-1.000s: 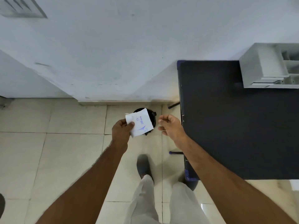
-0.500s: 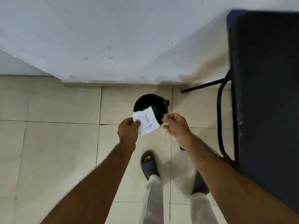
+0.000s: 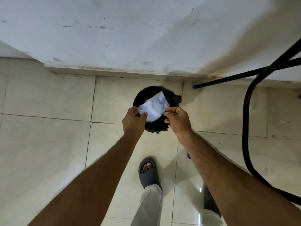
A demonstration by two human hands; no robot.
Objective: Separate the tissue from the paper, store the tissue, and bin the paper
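Over the black bin (image 3: 156, 128) on the tiled floor (image 3: 48, 144), the 2 hands pinch the white paper (image 3: 154, 106), left hand (image 3: 133, 123) at its left corner, right hand (image 3: 178, 121) at its right edge.

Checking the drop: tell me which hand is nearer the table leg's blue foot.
Right. The right hand is at the bin's right side, nearer the blue foot; the left hand is farther.

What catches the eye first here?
A white paper with blue print, pinched by the left hand and the right hand, sits right over a round black bin on the pale tiled floor by the wall. Below, a grey sandal shows on one foot.
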